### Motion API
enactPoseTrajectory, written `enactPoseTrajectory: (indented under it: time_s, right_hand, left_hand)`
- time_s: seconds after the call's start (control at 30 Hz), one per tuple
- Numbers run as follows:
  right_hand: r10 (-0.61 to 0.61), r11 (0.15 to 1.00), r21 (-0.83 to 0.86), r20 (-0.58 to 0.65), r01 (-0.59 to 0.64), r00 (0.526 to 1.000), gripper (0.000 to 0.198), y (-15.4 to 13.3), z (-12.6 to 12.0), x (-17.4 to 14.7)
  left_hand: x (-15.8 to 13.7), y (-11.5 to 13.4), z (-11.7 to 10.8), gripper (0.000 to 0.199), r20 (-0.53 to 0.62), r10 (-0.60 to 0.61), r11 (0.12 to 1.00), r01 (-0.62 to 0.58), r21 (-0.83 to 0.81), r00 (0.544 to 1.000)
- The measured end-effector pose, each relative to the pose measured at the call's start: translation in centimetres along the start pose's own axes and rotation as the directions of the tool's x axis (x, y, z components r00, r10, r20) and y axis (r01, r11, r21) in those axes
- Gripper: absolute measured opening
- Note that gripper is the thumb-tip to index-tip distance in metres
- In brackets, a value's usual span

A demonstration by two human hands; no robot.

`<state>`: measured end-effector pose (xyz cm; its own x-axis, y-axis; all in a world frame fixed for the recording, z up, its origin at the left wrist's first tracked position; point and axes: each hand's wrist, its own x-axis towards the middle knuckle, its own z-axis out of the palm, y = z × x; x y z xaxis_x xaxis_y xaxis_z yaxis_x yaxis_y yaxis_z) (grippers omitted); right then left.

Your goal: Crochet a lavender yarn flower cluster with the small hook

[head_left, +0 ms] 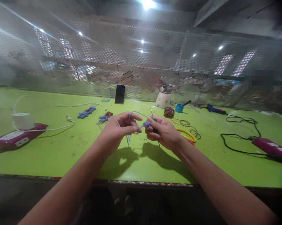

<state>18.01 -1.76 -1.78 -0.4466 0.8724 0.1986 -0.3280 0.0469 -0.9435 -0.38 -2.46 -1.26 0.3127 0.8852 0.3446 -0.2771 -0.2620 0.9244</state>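
My left hand (118, 126) is closed in a pinch at the left edge of a small blue-purple crochet piece (146, 124). A strand of the same yarn (139, 113) loops over its fingers and runs across to the right. My right hand (166, 130) is wrapped round a crochet hook (151, 110) with a green grip, its thin metal end pointing up. Right fingertips also touch the crochet piece. Loose yarn ends hang below the left fingers. Blue crocheted flowers (86, 112) lie on the table to the left, with another blue piece (103, 119) nearer my left hand.
On the green table (61, 156) are a multicoloured yarn ball (169, 112), a blue cup-like holder (179, 108), a jug (163, 97), a phone (120, 94), yellow rings (189, 135) and a glue gun (216, 109). Purple power strips (21, 137) with cables lie at both sides.
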Motion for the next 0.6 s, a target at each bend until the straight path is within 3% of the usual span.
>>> enactPoseTrajectory:
  time_s: [0.1,0.2,0.3,0.4,0.6]
  right_hand:
    - [-0.016,0.999,-0.033,0.002,0.016,1.000,0.033,-0.1,-0.2,0.0]
    - [-0.025,0.998,-0.057,0.010,0.025,1.000,0.033,-0.2,-0.2,0.0]
    - [-0.021,0.997,-0.071,0.014,0.022,1.000,0.033,-0.2,-0.3,0.0]
    - [-0.012,0.997,-0.074,-0.001,0.012,1.000,0.034,-0.2,-0.2,0.0]
    - [-0.022,0.997,-0.075,-0.033,0.020,0.999,0.037,-0.1,0.1,0.0]
  left_hand:
    - [0.2,-0.1,-0.1,0.028,-0.012,-0.027,0.995,0.028,0.096,1.000]
    - [0.1,-0.3,0.2,0.028,-0.015,0.038,0.948,-0.032,0.318,0.999]
    - [-0.2,-0.4,0.7,0.018,0.007,0.209,0.788,-0.172,0.591,0.978]
    - [-0.5,-0.5,1.0,0.012,0.077,0.341,0.633,-0.289,0.718,0.937]
    - [-0.9,-0.8,1.0,0.027,0.180,0.358,0.458,-0.340,0.822,0.916]
